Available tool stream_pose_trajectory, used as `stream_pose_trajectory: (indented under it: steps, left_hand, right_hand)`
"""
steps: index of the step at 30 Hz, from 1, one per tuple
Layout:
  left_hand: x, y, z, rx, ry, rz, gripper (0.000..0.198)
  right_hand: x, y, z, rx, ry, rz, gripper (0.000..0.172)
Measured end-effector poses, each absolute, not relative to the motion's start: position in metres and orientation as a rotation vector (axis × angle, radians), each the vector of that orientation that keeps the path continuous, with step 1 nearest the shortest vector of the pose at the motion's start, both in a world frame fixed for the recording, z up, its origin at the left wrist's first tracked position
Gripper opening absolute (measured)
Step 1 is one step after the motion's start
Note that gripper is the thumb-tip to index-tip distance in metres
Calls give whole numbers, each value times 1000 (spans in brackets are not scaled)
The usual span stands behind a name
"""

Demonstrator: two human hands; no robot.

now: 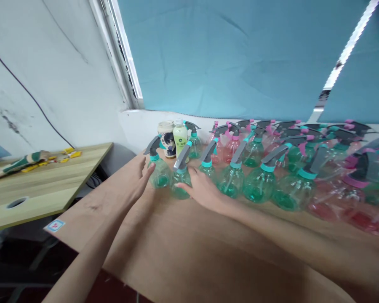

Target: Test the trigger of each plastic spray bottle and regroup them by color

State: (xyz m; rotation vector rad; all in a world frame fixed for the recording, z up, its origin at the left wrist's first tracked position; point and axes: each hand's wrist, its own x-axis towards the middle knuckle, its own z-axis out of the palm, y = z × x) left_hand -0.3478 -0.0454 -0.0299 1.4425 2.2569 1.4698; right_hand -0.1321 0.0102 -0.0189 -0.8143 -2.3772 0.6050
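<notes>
Two bare hands reach out over a wooden desk [177, 235] toward the near left end of a crowd of spray bottles. The left hand [138, 182] is held upright just beside the leftmost green spray bottle [160, 173], its fingers extended and spread from the thumb, which overlaps the bottle's edge in this view; nothing is gripped there, and whether the thumb touches the plastic I cannot tell. The right hand [204, 187] is at the second green spray bottle [179, 189], the thumb across its front and the other fingers bent along its right side (whether they press on it or merely rest there, I cannot tell). Both bottles stand upright on the desk near each other, each with a turquoise collar, a grey trigger head and a little green in the base. To the right, more green bottles [259, 185] form a front row, with pink bottles [232, 147] among those behind and at the far right. Behind the two bottles stand a printed cup [169, 143] and a white-capped drink bottle [180, 139]. A blue sheet [208, 63] covers the window, and at the left a lighter table [50, 181] carries scattered yellow pieces [75, 154].
</notes>
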Motion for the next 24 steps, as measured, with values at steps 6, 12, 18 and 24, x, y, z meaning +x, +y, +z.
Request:
stream_pose_trajectory:
  steps: [6,12,18,24]
  left_hand:
    - [-336,-74,-18,1362,2323,1611,68]
    - [-292,-108,0,1391,2262,1751,50]
    - [-247,-125,-27,1689,1871,1574,47]
    - [-200,-107,-28,1868,1625,1375,67]
  right_hand:
    - [-121,-5,-19,-734,-2430,573,52]
    - [-108,-24,-18,-702,-2461,565,53]
    - [-63,-47,-20,-683,-2457,555,55]
    - [-29,-66,-24,-686,-2467,524,44]
